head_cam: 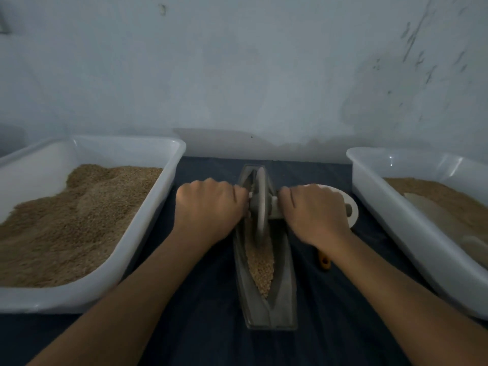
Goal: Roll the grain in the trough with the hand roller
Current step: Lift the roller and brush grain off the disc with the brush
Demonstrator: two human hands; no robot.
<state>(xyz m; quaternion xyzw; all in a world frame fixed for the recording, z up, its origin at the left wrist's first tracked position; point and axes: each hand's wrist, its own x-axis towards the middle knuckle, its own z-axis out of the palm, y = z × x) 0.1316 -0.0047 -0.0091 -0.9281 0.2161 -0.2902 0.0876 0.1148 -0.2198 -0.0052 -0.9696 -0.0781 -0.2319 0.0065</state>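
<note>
Dark blue cloth-covered surface (206, 326), runs back to a pale wall. On it: metal trough (280, 307) in the centre, lengthwise, grain along its groove. White tub (148, 212) at left, heaped with brown grain; second white tub (390, 223) at right, partly filled. Just right of the trough: a white disc-shaped piece (352, 207) and a small orange-handled item (324, 261), mostly hidden.

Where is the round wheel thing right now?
In the head view, the roller wheel stands upright in the middle, in the far half of the trough, between the left hand and right hand gripping its handles.
</note>
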